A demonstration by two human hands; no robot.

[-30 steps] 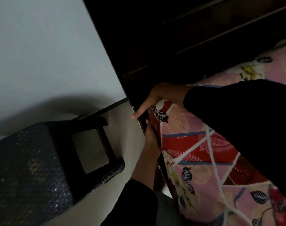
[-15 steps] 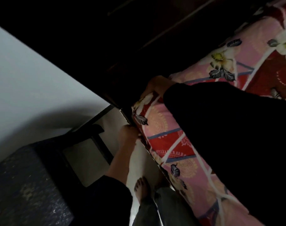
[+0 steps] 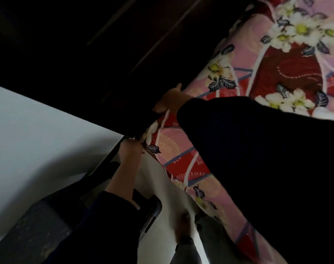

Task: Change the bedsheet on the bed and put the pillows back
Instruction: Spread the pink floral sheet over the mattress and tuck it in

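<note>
The floral bedsheet (image 3: 261, 73), pink and red with white flowers and dark leaves, lies spread flat across the right side of the view. Its upper edge runs along the dark wooden headboard (image 3: 105, 60), and its near side drops over the edge toward the pale floor (image 3: 156, 183). The left hand (image 3: 129, 151) is at the sheet's corner, just where the headboard ends. Its fingers are curled into a fist against the cloth, so the grip looks clenched on the corner of the bedsheet, though blur hides how much fabric is inside it. The right hand (image 3: 170, 103) rests on the sheet at the headboard edge, a little further along from the corner. Its thumb sticks out toward the flowers and its fingers bend down into the dark gap beside the headboard. They are lost in shadow there, so I cannot tell whether that grip is released or holding cloth. Both arms wear black sleeves, and the right sleeve (image 3: 257, 168) covers much of the sheet's middle. A white wall (image 3: 38, 140) fills the left side, with a dark stool (image 3: 29, 235) standing below it on the floor, close to the left forearm. A blurred bare foot (image 3: 183, 225) shows on the floor just beside the hanging side of the sheet.
</note>
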